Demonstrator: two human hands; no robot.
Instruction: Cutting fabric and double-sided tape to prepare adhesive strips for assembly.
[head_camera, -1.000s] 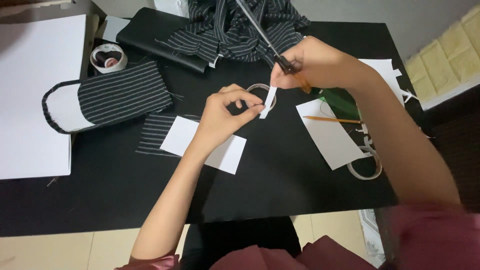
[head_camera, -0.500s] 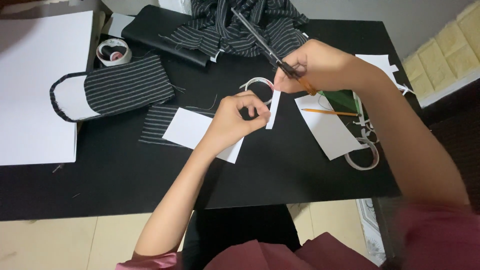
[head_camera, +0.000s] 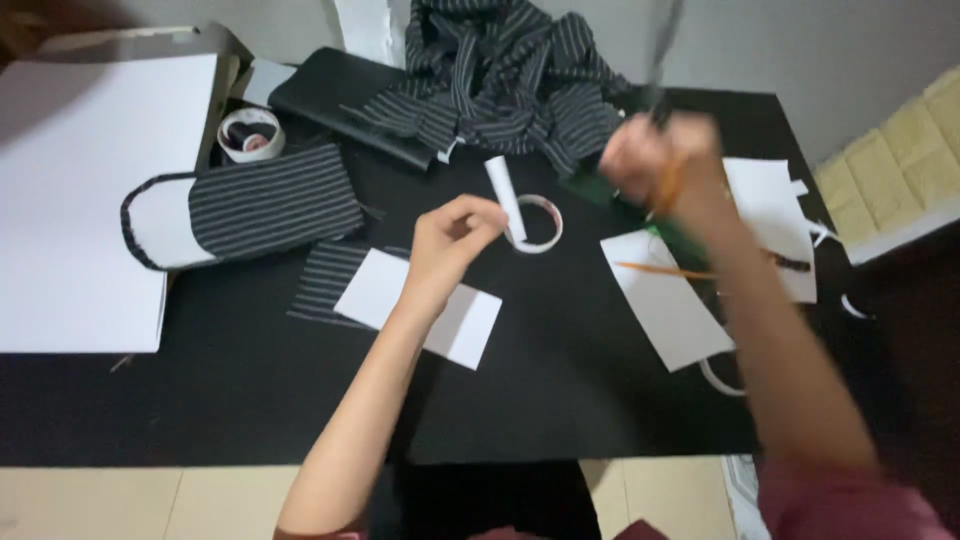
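Black desk (head_camera: 560, 400), seen from above, pale floor along the near edge and a light wall behind. At far right, a cream padded surface (head_camera: 900, 165), cut off by the frame. On the left, a large white sheet (head_camera: 80, 190) overhanging the desk edge; beside it a striped fabric piece with dark binding (head_camera: 250, 210), a tape roll (head_camera: 250, 133) just behind, a flat black case (head_camera: 340, 100) and a heap of striped black cloth (head_camera: 510, 80) at the back. More white paper (head_camera: 665, 300) on the right with a pencil (head_camera: 665, 270) lying across it; a white card (head_camera: 425, 305) over a striped scrap (head_camera: 325, 280) near the middle.

Right hand (head_camera: 665, 165) heavily blurred: fingers clenched around scissors (head_camera: 660, 50), orange handles barely legible, blades only a dark streak pointing up and away. Something green beneath that hand, too smeared to name. Lower right arm and pink sleeve cut off at the frame's corner.

Left hand (head_camera: 450, 240) sharp, fingertips pinched on the lower end of a narrow white paper strip (head_camera: 505, 195). Strip standing tilted, upper end slightly curled, raised above the desk's middle. Just beside it, touching or overlapping in view, a thin white paper ring (head_camera: 535, 240) lying flat on the black surface.
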